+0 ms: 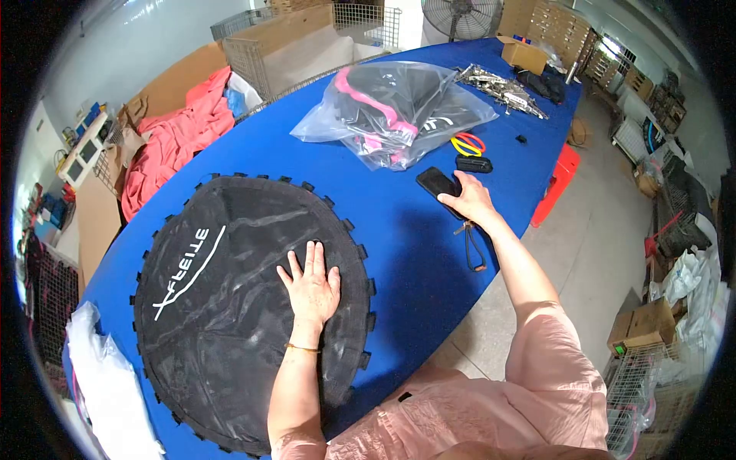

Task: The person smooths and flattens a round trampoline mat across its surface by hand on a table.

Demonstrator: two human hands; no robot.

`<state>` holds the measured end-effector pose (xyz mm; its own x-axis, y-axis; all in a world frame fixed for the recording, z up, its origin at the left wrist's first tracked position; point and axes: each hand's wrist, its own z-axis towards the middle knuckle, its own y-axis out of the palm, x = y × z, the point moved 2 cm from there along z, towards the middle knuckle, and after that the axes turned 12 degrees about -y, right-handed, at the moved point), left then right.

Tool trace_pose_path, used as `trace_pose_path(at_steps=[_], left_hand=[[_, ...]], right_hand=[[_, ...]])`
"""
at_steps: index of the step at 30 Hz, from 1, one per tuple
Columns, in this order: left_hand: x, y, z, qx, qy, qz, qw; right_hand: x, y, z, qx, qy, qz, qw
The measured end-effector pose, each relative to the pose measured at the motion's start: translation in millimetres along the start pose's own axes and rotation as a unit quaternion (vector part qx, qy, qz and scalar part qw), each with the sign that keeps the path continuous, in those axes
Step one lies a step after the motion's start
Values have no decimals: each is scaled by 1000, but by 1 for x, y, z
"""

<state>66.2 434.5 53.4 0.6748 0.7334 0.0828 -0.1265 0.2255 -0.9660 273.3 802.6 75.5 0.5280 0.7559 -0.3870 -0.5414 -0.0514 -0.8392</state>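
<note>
A round black mat (230, 284) with white lettering and small tabs around its edge lies flat on the blue table. My left hand (311, 290) rests palm down on its right part, fingers spread. At the table's right side, my right hand (469, 201) is on a black phone (438, 182), thumb and fingers at its right edge. A strap with a loop (475, 249) hangs below that hand. Just beyond lie a small black case (474, 164) and scissors with yellow and red handles (468, 143).
A clear plastic bag (395, 111) with black and pink contents lies farther back. Metal parts (502, 88), a cardboard box (523, 55) and a fan (462, 17) are beyond. White plastic (111, 383) sits at the left edge; red cloth (180, 138) fills a bin.
</note>
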Motion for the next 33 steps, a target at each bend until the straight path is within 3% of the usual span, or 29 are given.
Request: trace_pose_path(at_steps=[5, 17, 33], left_hand=[[-1, -1, -1, 0, -1, -5, 1000], [0, -5, -1, -20, -7, 15, 1000], [0, -7, -2, -44, -18, 18, 999]], right_hand=[[-12, 5, 5, -57, 7, 11, 998], [-34, 4, -1, -57, 42, -52, 996], [-57, 2, -25, -64, 40, -28, 997]])
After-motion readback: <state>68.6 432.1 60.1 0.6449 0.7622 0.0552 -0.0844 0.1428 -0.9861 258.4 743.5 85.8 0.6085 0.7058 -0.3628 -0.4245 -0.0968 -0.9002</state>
